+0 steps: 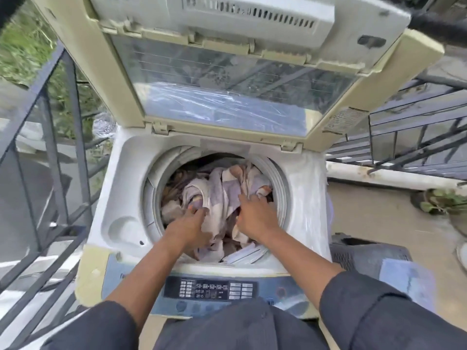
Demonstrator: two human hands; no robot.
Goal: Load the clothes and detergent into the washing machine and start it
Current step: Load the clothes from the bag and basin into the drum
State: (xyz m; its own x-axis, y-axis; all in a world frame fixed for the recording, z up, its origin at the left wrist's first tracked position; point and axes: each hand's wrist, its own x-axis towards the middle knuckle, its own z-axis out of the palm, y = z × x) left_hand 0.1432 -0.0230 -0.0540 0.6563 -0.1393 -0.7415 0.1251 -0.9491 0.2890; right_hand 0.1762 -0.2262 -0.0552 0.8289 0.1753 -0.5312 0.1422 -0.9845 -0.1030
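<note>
A top-loading washing machine [121, 188] stands in front of me with its lid [227, 79] raised. Its round drum holds a heap of pale, patterned clothes [222, 190]. Both my hands are down inside the drum. My left hand [189, 223] presses on the cloth at the left of the heap, fingers dug into the folds. My right hand [255, 213] lies on the cloth at the right, fingers reaching forward into it. The control panel [209, 290] with buttons runs along the machine's near edge. No detergent is visible.
A dark metal railing [58, 137] runs along the left, with greenery beyond it. More railing [414, 137] is at the right. A dark plastic basket [364, 253] stands right of the machine, and a potted plant [439, 200] sits on the floor further right.
</note>
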